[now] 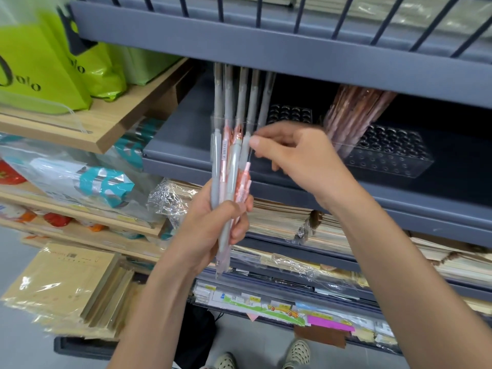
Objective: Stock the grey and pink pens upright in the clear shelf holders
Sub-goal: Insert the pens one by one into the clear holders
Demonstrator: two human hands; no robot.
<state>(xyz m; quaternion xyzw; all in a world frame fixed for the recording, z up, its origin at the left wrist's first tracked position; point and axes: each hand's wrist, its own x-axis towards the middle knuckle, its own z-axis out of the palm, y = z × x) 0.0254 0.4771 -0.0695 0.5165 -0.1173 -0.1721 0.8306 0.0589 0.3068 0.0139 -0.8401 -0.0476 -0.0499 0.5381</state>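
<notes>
Far left, wooden shelf [106, 134]: green bags [34, 62] stand on its top board; film-wrapped packets lie on the boards below.
Low left: a stack of brown envelopes [61, 283] in clear wrap.
Left hand [213, 227]: fingers and thumb curled round the lower part of a bundle of pens [229, 182], held roughly upright in front of the grey shelf [346, 193].
Bundle contents: grey barrels mixed with pink ones, the lower tips poking out below the fist; I can't get an exact count.
Left clear holder [215, 121]: sits on the grey shelf just behind the bundle. Several grey pens [239, 102] stand upright in it, their upper ends hidden by the shelf above. A black grid of holes shows at its right end with nothing in it.
Right hand [300, 153]: thumb and forefinger pinch the upper end of one grey pen [246, 145] at the bundle's right edge; the other fingers are loosely bent. It is just in front of the left holder's rim.
Right clear holder [415, 166]: same shelf, well to the right. A cluster of pink pens [356, 110] fills its left end, leaning rightward; the rest of its black grid is bare holes.
Below the grey shelf: stacked notebooks [279, 219], some in plastic wrap.
</notes>
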